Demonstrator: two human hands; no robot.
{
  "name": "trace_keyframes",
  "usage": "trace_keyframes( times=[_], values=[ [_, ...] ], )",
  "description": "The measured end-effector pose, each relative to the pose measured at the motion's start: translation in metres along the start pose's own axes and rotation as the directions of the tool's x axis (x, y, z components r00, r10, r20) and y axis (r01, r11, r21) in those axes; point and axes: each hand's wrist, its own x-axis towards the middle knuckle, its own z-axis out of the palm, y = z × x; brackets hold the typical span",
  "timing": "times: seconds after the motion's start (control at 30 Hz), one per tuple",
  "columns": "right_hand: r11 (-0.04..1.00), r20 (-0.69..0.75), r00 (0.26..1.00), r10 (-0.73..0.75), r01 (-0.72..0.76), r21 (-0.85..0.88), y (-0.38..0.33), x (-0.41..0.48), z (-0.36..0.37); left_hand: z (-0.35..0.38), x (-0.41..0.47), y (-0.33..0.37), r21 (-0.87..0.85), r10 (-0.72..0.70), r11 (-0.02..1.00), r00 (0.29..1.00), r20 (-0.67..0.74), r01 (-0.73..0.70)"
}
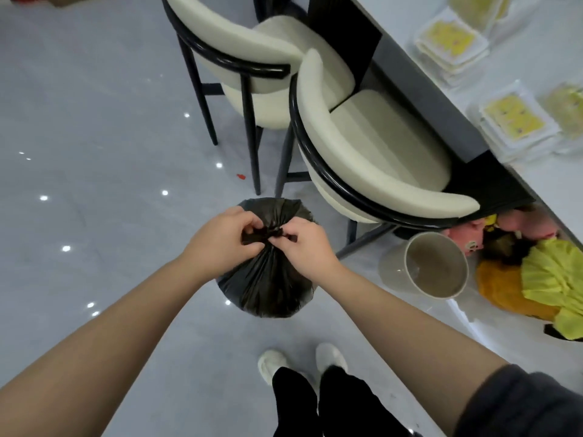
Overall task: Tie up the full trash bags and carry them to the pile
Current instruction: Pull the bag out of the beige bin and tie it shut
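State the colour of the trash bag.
The trash bag is glossy black; head view shows it.

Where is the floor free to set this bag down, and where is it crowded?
Free: the grey floor left of the black bag, out to the far chair's legs, and the strip between bag and shoes. Crowded: the right, with the near chair, the bin and yellow and pink things under the table.
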Motion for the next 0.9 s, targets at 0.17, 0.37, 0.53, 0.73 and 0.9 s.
trace_keyframes(
  times=[0.17,0.37,0.53,0.73,0.9],
  values=[
    [0.997,-0.004,0.999,-0.045,0.045,0.056,-0.052,0.07,0.014,-0.046,0.037,-0.037,0.198,-0.004,0.98,0.993,-0.116,0.027],
    [0.993,0.058,0.998,0.005,-0.012,0.113,-0.107,0.195,0.043,-0.121,0.116,-0.104,0.209,-0.082,0.971,0.981,-0.174,0.118],
    [0.997,0.137,0.991,-0.008,-0.003,0.079,-0.17,0.295,0.068,-0.2,0.174,-0.162,0.172,-0.201,0.954,0.948,-0.246,0.247],
    [0.985,0.127,0.992,-0.022,0.0,0.17,-0.246,0.415,0.09,-0.295,0.246,-0.229,0.139,-0.184,0.959,0.914,-0.361,0.248],
    [0.979,0.076,0.997,0.023,-0.038,0.199,-0.301,0.521,0.111,-0.368,0.324,-0.29,0.116,-0.141,0.974,0.917,-0.373,0.196]
  ],
)
